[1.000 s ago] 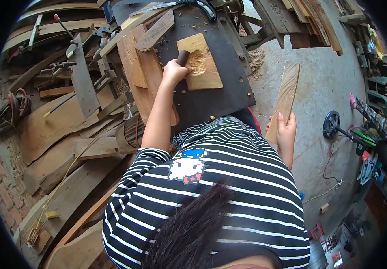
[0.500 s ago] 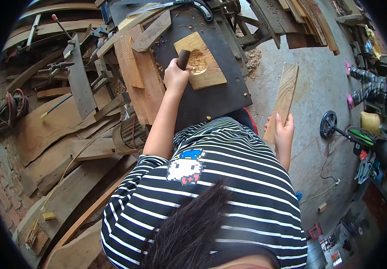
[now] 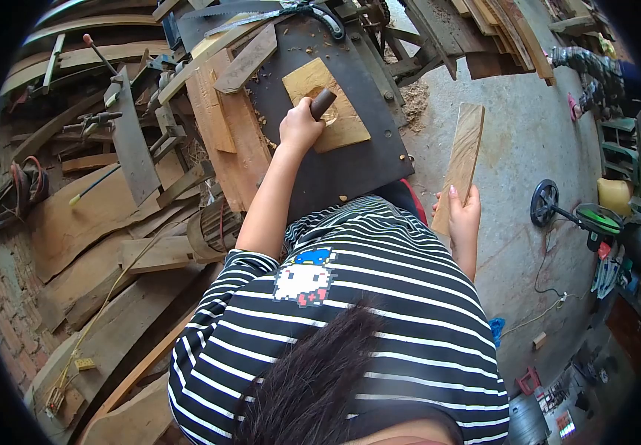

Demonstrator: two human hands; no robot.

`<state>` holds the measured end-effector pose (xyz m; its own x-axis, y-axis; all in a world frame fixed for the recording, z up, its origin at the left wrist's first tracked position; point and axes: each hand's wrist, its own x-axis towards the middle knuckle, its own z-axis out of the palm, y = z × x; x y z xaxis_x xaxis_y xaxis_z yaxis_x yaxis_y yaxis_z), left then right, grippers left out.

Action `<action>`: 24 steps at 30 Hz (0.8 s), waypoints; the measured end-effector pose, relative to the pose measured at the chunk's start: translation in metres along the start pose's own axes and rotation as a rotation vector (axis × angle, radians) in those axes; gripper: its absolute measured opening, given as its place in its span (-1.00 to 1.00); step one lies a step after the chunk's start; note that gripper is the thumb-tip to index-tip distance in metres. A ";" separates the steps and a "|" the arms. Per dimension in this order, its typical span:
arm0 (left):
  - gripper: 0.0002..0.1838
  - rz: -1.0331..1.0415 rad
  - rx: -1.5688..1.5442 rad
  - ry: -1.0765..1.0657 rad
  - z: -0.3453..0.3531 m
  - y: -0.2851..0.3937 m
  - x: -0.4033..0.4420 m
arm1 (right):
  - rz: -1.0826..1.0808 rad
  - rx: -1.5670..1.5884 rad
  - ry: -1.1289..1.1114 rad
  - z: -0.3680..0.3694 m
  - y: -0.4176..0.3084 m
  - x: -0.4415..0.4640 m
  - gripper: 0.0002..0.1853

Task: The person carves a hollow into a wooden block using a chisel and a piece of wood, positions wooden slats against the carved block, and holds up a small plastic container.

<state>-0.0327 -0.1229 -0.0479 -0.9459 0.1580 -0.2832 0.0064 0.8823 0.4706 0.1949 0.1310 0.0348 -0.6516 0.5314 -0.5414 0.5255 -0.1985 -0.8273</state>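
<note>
My left hand (image 3: 302, 130) is wrapped round the dark, round handle of a chisel (image 3: 323, 104), whose blade is hidden under the hand. The handle leans over a rough, light hollow carved in a pale wooden block (image 3: 350, 122). That block lies flat on a dark work surface (image 3: 320, 174) with chips around it. Off to the right of the bench, my right hand (image 3: 463, 216) grips the lower end of a flat wooden board (image 3: 465, 148), its far end pointing away from me and apart from the block.
A handsaw (image 3: 326, 18) lies at the bench's far edge. Wooden planks (image 3: 224, 141) line the left side, near a grey clamp-like bar (image 3: 133, 137). A person's legs (image 3: 591, 74) are on the concrete floor (image 3: 513, 156) at right, above a wheeled tool (image 3: 544, 202). Lumber is stacked at left.
My left hand has shifted slightly right, and the chisel's handle now leans further right over the hollow. The board stays in my right hand. The other person's legs have moved farther up the view.
</note>
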 end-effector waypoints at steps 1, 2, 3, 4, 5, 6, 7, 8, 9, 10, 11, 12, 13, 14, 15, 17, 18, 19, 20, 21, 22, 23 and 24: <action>-0.61 0.001 -0.033 -0.001 0.001 -0.002 0.002 | 0.003 0.002 0.003 0.000 0.000 0.000 -0.81; -0.61 0.002 -0.066 0.000 0.001 -0.005 0.004 | -0.002 0.003 0.003 -0.001 0.000 0.000 -0.81; -0.61 0.005 -0.067 0.004 0.002 -0.008 0.007 | 0.002 0.016 0.006 0.000 0.000 0.001 -0.81; -0.59 0.020 -0.097 0.001 0.003 -0.011 0.009 | 0.006 0.029 0.007 0.000 0.001 0.001 -0.81; -0.58 0.035 -0.128 -0.002 0.001 -0.012 0.010 | 0.000 0.030 0.007 0.000 0.002 0.001 -0.81; -0.58 0.039 -0.129 0.003 -0.001 -0.013 0.011 | -0.002 0.034 0.005 0.001 0.003 0.001 -0.81; -0.57 0.028 -0.170 0.000 -0.002 -0.013 0.010 | -0.004 0.037 0.004 0.001 0.003 0.001 -0.82; -0.56 0.018 -0.211 -0.003 -0.004 -0.013 0.010 | -0.011 0.038 0.005 0.001 0.004 0.001 -0.82; -0.56 0.024 -0.214 0.001 -0.004 -0.014 0.011 | -0.003 0.036 0.000 0.001 0.004 0.001 -0.82; -0.56 0.003 -0.244 0.002 -0.004 -0.015 0.012 | 0.006 0.032 -0.004 0.001 0.004 0.001 -0.82; -0.56 -0.020 -0.274 0.002 -0.006 -0.014 0.012 | -0.002 0.037 -0.010 0.000 0.007 0.002 -0.82; -0.56 -0.018 -0.280 0.003 -0.009 -0.013 0.013 | -0.007 0.034 -0.008 0.000 0.008 0.002 -0.82; -0.55 -0.060 -0.290 0.018 -0.011 -0.012 0.016 | -0.004 0.029 -0.016 0.000 0.008 0.002 -0.82; -0.53 -0.104 -0.300 0.033 -0.015 -0.012 0.017 | -0.002 0.023 -0.026 0.000 0.009 0.003 -0.82; -0.49 -0.091 -0.291 0.111 -0.015 -0.016 0.022 | -0.002 0.009 -0.025 -0.001 0.010 0.003 -0.82; -0.46 -0.125 -0.206 0.175 -0.021 -0.020 0.032 | -0.010 0.007 -0.034 -0.001 0.011 0.003 -0.82; -0.45 -0.150 -0.175 0.199 -0.025 -0.021 0.040 | -0.011 0.011 -0.039 -0.001 0.012 0.004 -0.81; -0.42 -0.145 -0.131 0.200 -0.030 -0.022 0.048 | -0.003 0.004 -0.040 -0.002 0.015 0.005 -0.80; -0.41 -0.116 -0.130 0.215 -0.032 -0.026 0.055 | -0.008 -0.001 -0.043 -0.001 0.015 0.005 -0.80; -0.38 -0.104 -0.148 0.152 -0.034 -0.028 0.063 | 0.018 0.020 -0.074 0.000 0.015 0.006 -0.79; -0.35 -0.090 -0.167 0.091 -0.036 -0.030 0.071 | 0.042 0.041 -0.104 0.003 0.013 0.006 -0.79; -0.35 -0.090 -0.172 0.099 -0.033 -0.035 0.078 | 0.076 0.081 -0.135 0.010 0.000 -0.001 -0.82; -0.33 -0.051 -0.119 0.046 -0.028 -0.040 0.083 | 0.067 0.079 -0.138 0.012 0.000 -0.001 -0.82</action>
<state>-0.1207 -0.1575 -0.0668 -0.9579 0.0916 -0.2722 -0.0780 0.8293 0.5533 0.1891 0.1210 0.0330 -0.6882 0.3981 -0.6066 0.5291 -0.2967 -0.7950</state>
